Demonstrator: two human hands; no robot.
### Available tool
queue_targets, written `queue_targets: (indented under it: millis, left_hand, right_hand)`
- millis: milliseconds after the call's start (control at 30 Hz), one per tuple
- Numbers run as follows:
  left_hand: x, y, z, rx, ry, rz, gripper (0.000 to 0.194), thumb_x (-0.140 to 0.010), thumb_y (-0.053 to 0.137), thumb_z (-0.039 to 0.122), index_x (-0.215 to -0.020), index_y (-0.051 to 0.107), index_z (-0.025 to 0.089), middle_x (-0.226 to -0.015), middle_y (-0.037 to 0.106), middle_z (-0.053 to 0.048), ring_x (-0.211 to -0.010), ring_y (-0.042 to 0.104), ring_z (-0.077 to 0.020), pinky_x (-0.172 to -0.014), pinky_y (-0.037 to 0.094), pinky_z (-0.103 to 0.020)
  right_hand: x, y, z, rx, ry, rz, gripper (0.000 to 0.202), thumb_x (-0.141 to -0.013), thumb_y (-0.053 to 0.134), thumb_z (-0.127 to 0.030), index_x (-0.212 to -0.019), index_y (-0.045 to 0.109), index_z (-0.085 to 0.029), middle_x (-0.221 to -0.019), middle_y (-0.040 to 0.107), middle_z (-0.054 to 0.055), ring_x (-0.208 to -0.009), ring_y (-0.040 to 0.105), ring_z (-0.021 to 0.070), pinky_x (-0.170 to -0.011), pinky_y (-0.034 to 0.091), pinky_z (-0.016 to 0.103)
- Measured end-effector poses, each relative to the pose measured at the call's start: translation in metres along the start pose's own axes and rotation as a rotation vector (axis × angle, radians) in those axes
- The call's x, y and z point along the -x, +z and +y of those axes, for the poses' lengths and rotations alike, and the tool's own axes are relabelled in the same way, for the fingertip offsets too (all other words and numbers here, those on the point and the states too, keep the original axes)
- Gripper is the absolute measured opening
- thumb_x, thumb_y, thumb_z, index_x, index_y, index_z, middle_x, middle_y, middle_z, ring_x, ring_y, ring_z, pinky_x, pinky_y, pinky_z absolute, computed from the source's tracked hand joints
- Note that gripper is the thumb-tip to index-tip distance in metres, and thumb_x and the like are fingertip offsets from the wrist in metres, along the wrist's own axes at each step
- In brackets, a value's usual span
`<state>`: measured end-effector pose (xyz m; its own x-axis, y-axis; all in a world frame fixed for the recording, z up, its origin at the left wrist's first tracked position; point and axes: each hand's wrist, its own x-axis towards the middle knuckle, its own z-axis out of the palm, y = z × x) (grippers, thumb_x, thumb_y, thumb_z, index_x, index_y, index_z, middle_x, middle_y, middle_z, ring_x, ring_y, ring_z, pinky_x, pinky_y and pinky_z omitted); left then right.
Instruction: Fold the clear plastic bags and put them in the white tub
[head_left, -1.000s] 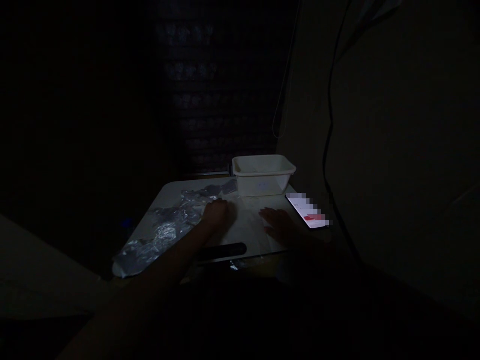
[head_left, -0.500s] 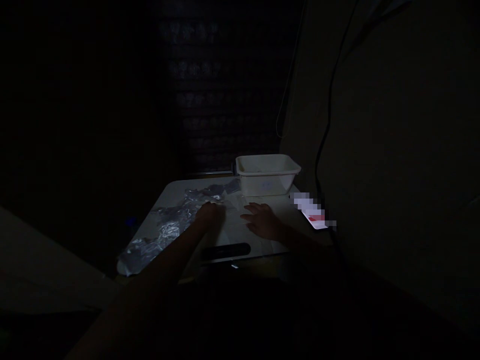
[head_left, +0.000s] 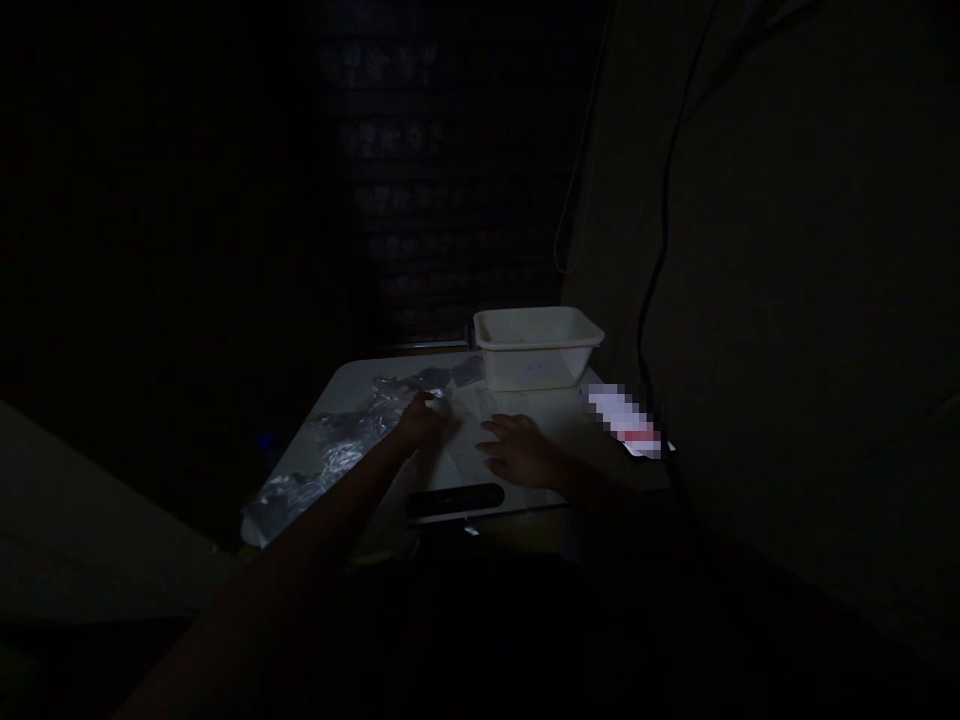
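In dim light, my left hand [head_left: 424,420] is closed at the middle of a pale table [head_left: 559,425], beside crumpled clear plastic [head_left: 349,440]. Something small and whitish shows at its fingertips, too dark to name. To its right, my right hand [head_left: 519,450] lies palm down with its fingers spread, over a thin translucent sheet [head_left: 469,455] on the table. The sheet's outline is hard to make out.
A white plastic tub [head_left: 534,368] stands at the table's back right. A lit phone [head_left: 622,418] lies at the right edge, with a dark cable [head_left: 663,240] hanging behind it. A dark slot [head_left: 455,499] is at the front edge.
My left hand has turned a little, so the whitish thing at its fingertips shows more. My right hand has shifted slightly down and left, its fingers still spread.
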<state>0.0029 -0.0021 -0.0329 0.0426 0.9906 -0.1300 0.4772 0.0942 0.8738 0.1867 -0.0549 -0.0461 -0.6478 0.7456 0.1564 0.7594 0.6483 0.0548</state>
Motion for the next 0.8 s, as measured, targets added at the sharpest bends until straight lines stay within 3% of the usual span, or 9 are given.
queue_targets:
  millis: [133,300,467,533,633,733,800]
  left_hand:
    - [0.005,0.008,0.015,0.155,-0.079,0.046,0.038,-0.067,0.050,0.019,-0.101,0.033,0.019,-0.075,0.052,0.000,-0.052,0.049,-0.0065,-0.045,0.040,-0.019]
    - [0.012,0.020,0.024,0.279,-0.098,0.006,0.033,-0.068,0.048,0.024,-0.098,0.036,0.018,-0.078,0.051,-0.001,-0.056,0.049,-0.0075,-0.048,0.043,-0.021]
    - [0.011,0.019,0.024,0.328,-0.031,-0.056,0.024,-0.075,0.037,0.030,-0.093,0.042,0.016,-0.087,0.053,-0.006,-0.069,0.055,-0.0121,-0.058,0.046,-0.026]
    - [0.009,0.013,0.019,0.175,0.061,-0.030,0.029,-0.078,0.028,0.029,-0.098,0.042,0.014,-0.096,0.054,-0.010,-0.082,0.055,-0.0152,-0.068,0.045,-0.029]
    - [0.012,0.005,0.005,-0.358,0.286,-0.056,0.038,-0.079,0.025,0.031,-0.109,0.041,0.014,-0.117,0.044,-0.012,-0.109,0.039,-0.0199,-0.087,0.033,-0.035]
    - [0.023,0.007,-0.009,-0.928,0.425,-0.208,0.051,-0.078,0.026,0.042,-0.123,0.027,0.017,-0.131,0.024,-0.010,-0.121,0.016,-0.0247,-0.093,0.015,-0.048]
    - [0.031,0.013,-0.015,-1.092,0.449,-0.237,0.058,-0.078,0.023,0.045,-0.126,0.020,0.014,-0.133,0.018,-0.012,-0.122,0.009,-0.0252,-0.093,0.009,-0.051]
  right_hand:
    - [-0.002,0.001,-0.003,-0.004,-0.013,0.037,0.036,-0.078,0.034,-0.037,-0.108,0.049,-0.026,-0.120,0.042,0.007,-0.111,0.030,0.0228,-0.084,0.024,0.040]
    - [-0.003,0.001,-0.006,-0.008,-0.024,0.006,0.036,-0.077,0.034,-0.037,-0.108,0.049,-0.026,-0.119,0.042,0.006,-0.110,0.030,0.0232,-0.083,0.023,0.041]
    - [-0.002,-0.003,-0.004,-0.025,-0.001,0.025,0.031,-0.076,0.036,-0.031,-0.101,0.053,-0.024,-0.110,0.050,0.005,-0.102,0.038,0.0200,-0.080,0.026,0.036]
    - [-0.003,-0.006,-0.001,-0.007,0.059,0.042,0.027,-0.075,0.035,-0.025,-0.091,0.058,-0.020,-0.099,0.055,0.006,-0.093,0.044,0.0189,-0.076,0.028,0.034]
    - [-0.006,-0.012,0.004,0.036,0.238,0.096,0.026,-0.074,0.034,-0.020,-0.078,0.059,-0.015,-0.083,0.059,0.009,-0.082,0.048,0.0187,-0.073,0.029,0.034]
    - [-0.007,-0.013,0.006,0.028,0.315,0.147,0.027,-0.075,0.033,-0.019,-0.084,0.058,-0.014,-0.086,0.059,0.009,-0.085,0.049,0.0190,-0.074,0.029,0.034]
    - [-0.007,-0.009,0.004,0.005,0.247,0.148,0.030,-0.076,0.032,-0.019,-0.096,0.054,-0.015,-0.097,0.057,0.009,-0.093,0.046,0.0188,-0.077,0.028,0.034]
